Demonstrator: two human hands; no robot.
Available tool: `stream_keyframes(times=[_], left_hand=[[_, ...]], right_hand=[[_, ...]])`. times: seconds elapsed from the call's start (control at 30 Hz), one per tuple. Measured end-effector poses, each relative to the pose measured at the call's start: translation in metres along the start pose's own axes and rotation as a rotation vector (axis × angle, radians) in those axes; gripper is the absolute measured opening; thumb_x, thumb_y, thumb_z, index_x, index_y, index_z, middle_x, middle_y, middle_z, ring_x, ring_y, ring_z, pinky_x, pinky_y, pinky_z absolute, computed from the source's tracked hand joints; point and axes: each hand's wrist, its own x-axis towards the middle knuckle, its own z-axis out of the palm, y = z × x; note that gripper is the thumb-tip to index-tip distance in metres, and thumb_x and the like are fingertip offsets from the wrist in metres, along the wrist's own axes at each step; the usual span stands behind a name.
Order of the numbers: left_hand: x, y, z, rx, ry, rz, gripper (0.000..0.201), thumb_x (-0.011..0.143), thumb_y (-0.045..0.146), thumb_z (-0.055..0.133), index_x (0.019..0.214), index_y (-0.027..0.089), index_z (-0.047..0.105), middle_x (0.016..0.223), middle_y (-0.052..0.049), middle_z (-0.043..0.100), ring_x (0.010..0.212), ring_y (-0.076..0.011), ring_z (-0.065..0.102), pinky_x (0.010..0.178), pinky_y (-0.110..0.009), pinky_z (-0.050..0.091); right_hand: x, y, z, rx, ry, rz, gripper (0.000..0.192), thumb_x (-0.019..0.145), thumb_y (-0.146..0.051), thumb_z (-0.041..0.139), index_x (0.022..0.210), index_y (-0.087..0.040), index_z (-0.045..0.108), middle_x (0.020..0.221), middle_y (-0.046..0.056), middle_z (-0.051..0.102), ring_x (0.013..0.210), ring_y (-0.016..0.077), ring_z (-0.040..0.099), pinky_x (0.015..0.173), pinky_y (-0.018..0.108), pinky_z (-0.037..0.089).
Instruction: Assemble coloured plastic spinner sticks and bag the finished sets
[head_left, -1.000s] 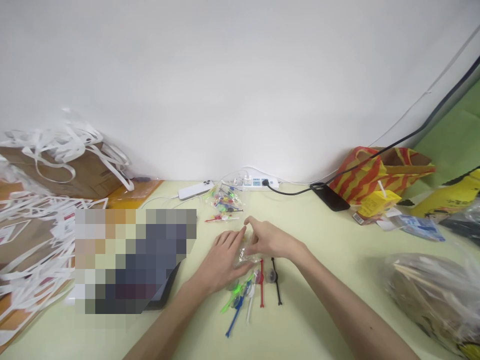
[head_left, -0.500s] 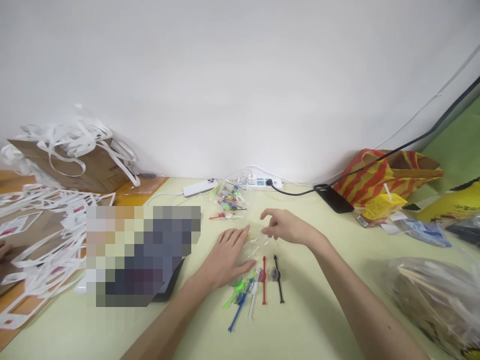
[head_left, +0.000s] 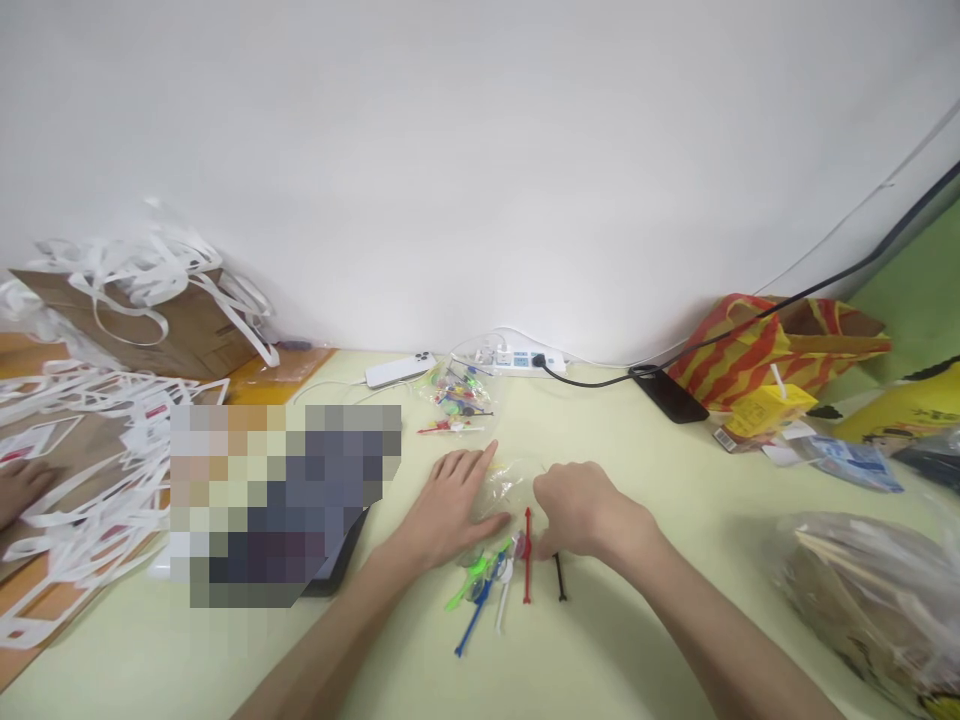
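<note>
My left hand (head_left: 450, 505) lies with fingers outstretched on the table, its thumb reaching over the near edge of a clear plastic bag (head_left: 510, 485). Curled downward, my right hand (head_left: 589, 510) covers the upper part of a black plastic arrow spinner (head_left: 561, 580); its fingertips are hidden, so their grip does not show. Left of it lies a red arrow spinner (head_left: 528, 560). Further left, white (head_left: 502, 600), blue (head_left: 472, 620) and green (head_left: 474, 580) arrow spinners with clear round discs lie close together below my left hand.
Behind, a bag of coloured spinners (head_left: 461, 390) lies near a power strip (head_left: 521, 358) and a white power bank (head_left: 399, 371). A blurred-out dark device (head_left: 345, 560) is at left, beside white strips (head_left: 112, 480) and another person's hand (head_left: 26, 490). Phone (head_left: 670, 395), juice carton (head_left: 765, 410) and plastic-wrapped bundle (head_left: 870, 600) stand right.
My right hand has come down and toward me from above the clear bag onto the black arrow spinner, its fingers curling in. My left hand has hardly moved.
</note>
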Motion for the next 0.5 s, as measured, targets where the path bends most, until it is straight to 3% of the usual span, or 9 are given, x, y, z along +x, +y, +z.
stream_keyframes(times=[0.07,0.17,0.23,0.37,0.5], left_hand=[[0.0,0.0,0.0,0.003,0.0,0.003,0.086,0.089,0.057,0.059,0.157,0.026,0.017,0.14,-0.011,0.05,0.129,-0.0317,0.043,0.109,-0.049,0.035],[0.0,0.0,0.0,0.006,0.006,0.007,0.086,0.089,0.057,0.059,0.157,0.026,0.017,0.141,-0.011,0.05,0.129,-0.0312,0.043,0.11,-0.048,0.035],[0.0,0.0,0.0,0.006,0.002,0.006,0.085,0.089,0.057,0.059,0.157,0.025,0.017,0.141,-0.011,0.05,0.129,-0.0309,0.043,0.11,-0.048,0.035],[-0.001,0.001,-0.001,0.005,0.001,0.004,0.085,0.089,0.055,0.059,0.156,0.025,0.018,0.14,-0.011,0.05,0.129,-0.031,0.043,0.11,-0.049,0.035],[0.0,0.001,-0.001,0.006,0.004,0.0,0.086,0.088,0.052,0.062,0.156,0.024,0.018,0.141,-0.011,0.05,0.129,-0.0309,0.043,0.11,-0.049,0.035]], right_hand=[[0.003,0.002,0.001,0.022,-0.055,0.002,0.028,0.064,-0.042,0.082,0.069,-0.017,0.07,0.076,0.015,0.072,0.071,0.03,0.071,0.06,0.036,0.049],[0.005,0.008,0.001,0.038,-0.121,-0.007,0.014,0.063,-0.023,0.079,0.059,-0.018,0.066,0.056,0.007,0.065,0.062,0.0259,0.07,0.058,0.033,0.049],[0.006,0.013,0.002,0.04,-0.152,-0.025,0.021,0.058,-0.012,0.075,0.048,-0.018,0.058,0.048,0.004,0.06,0.057,0.0233,0.068,0.055,0.031,0.049],[0.013,0.024,0.006,0.138,-0.23,-0.012,0.032,0.052,-0.004,0.07,0.038,-0.018,0.045,0.047,0.003,0.06,0.049,0.019,0.063,0.051,0.029,0.047],[0.017,0.044,0.008,0.173,-0.222,0.025,0.022,0.051,-0.006,0.069,0.044,-0.019,0.053,0.053,0.002,0.064,0.05,0.0187,0.062,0.05,0.028,0.044]])
